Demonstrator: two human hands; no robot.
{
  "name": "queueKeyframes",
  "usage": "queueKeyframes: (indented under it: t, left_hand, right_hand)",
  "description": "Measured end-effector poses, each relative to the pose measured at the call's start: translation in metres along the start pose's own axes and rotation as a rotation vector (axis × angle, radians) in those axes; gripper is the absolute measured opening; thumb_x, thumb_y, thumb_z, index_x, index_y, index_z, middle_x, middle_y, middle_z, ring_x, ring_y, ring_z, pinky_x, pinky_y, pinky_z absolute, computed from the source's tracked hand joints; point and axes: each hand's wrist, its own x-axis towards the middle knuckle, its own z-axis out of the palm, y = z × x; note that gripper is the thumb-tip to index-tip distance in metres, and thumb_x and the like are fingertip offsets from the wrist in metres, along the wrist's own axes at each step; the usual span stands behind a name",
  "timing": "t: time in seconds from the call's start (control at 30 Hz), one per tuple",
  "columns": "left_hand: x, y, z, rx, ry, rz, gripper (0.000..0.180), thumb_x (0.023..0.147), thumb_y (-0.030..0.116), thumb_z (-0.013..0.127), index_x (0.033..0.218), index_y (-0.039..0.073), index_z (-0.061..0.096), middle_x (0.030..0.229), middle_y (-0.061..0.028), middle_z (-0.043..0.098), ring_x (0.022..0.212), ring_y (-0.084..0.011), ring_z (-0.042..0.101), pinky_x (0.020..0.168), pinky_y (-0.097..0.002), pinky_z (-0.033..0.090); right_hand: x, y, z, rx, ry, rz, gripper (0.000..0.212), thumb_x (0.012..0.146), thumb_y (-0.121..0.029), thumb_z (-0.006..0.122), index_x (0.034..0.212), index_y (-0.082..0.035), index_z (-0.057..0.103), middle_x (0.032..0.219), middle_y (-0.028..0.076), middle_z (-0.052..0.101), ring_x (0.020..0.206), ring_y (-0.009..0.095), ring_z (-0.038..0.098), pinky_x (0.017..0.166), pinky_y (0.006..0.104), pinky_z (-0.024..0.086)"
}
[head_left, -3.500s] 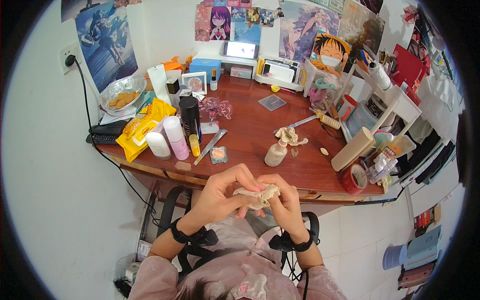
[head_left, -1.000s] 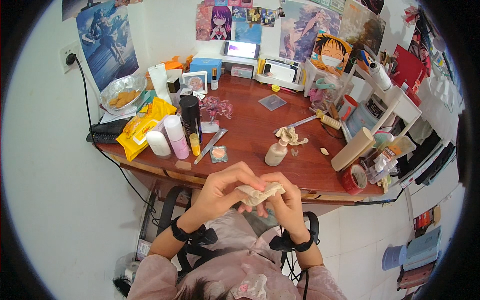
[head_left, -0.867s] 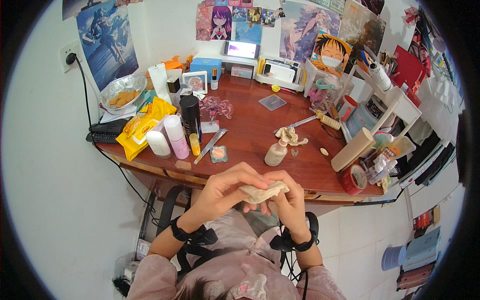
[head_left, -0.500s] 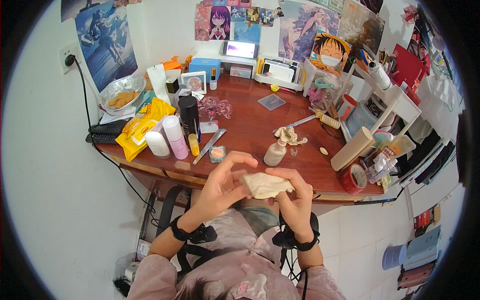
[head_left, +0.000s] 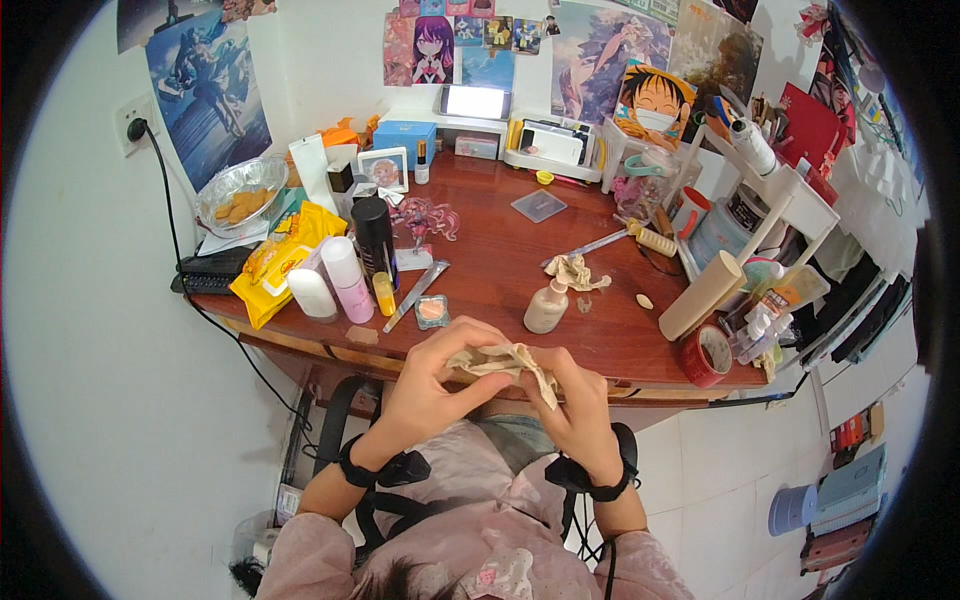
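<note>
A crumpled cream-coloured sheet point(head_left: 520, 358), soft and thin like tissue or cloth, is pinched between my two hands just off the desk's front edge. My left hand point(head_left: 435, 378) grips its left side with thumb and curled fingers. The right side of the sheet is in my right hand point(head_left: 580, 408), thumb against index finger. Just beyond my hands stands a small beige pump bottle point(head_left: 544, 309) on the desk. Behind it lies another crumpled cream piece point(head_left: 575, 273). Left of the bottle sits a small clear case point(head_left: 432, 312) with a peach-coloured content.
On the left of the desk point(head_left: 480, 220) stand a pink-and-white bottle point(head_left: 346, 282), a black can point(head_left: 374, 237) and a yellow wipes pack point(head_left: 287, 262). At the right are a beige cylinder point(head_left: 700, 296), a red tape roll point(head_left: 707, 357) and a white shelf point(head_left: 775, 200).
The cream sheet was a flatter, folded piece; now it is bunched and creased, its edge raised. Both hands have moved slightly left, and the left fingers have closed in on it.
</note>
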Motion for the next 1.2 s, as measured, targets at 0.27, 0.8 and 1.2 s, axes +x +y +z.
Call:
queueKeyframes:
  t: [0.27,0.8,1.2]
  left_hand:
    - [0.003,0.019,-0.010,0.185,-0.131,0.112,0.028,0.075,-0.007,0.068,0.101,0.000,0.061,0.110,-0.0110,0.056,0.102,-0.0193,0.057,0.088,-0.0303,0.045]
    - [0.002,0.021,0.001,0.368,-0.075,0.164,0.044,0.071,-0.004,0.069,0.113,0.003,0.058,0.115,-0.0103,0.054,0.107,-0.0237,0.053,0.093,-0.0328,0.042]
    - [-0.004,0.022,0.003,0.492,-0.038,0.353,0.034,0.076,-0.011,0.060,0.108,0.003,0.061,0.114,-0.0111,0.053,0.105,-0.0249,0.056,0.084,-0.0302,0.048]
  right_hand:
    - [-0.001,0.017,-0.009,0.735,-0.180,0.209,0.036,0.093,-0.028,0.059,0.118,-0.003,0.051,0.107,0.012,0.063,0.089,0.018,0.062,0.076,0.0314,0.050]
    - [-0.003,0.013,0.012,0.563,-0.119,0.287,0.032,0.099,-0.014,0.040,0.125,0.001,0.052,0.107,0.007,0.060,0.093,0.010,0.054,0.082,0.0241,0.043]
    - [-0.002,0.009,0.008,0.747,-0.183,0.148,0.035,0.090,-0.007,0.057,0.122,-0.003,0.042,0.116,0.006,0.048,0.105,0.011,0.047,0.089,0.0260,0.040]
